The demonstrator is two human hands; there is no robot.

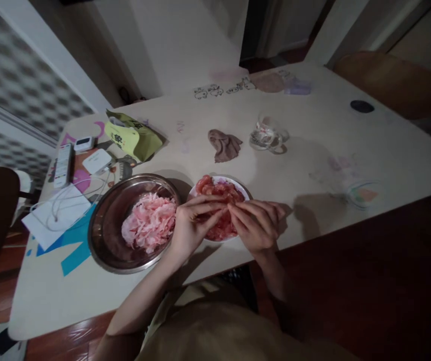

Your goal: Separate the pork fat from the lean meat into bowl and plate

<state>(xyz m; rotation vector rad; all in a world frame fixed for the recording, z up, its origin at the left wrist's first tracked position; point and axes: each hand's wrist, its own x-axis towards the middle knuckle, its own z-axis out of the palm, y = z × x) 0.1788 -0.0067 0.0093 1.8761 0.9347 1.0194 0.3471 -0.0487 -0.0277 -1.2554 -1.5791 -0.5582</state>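
A white plate (242,186) near the table's front edge carries a heap of glossy red raw meat (219,189). Over it my left hand (198,220) and my right hand (257,223) meet fingertip to fingertip. Both hands are closed in a pinch; whatever lies between the fingertips is hidden or too small to name. Left of the plate, beside my left wrist, stands a wide steel bowl (106,225). A pile of pale pink, thin, ragged pieces (150,220), possibly meat, fills its right side.
Beyond the plate lie a crumpled brown cloth (225,145) and clear tape rolls (266,138). A yellow-green bag (134,138), a white remote (63,165), a white box (97,161) and a cable (55,213) on paper occupy the table's left end. A chair (392,82) stands at the far right.
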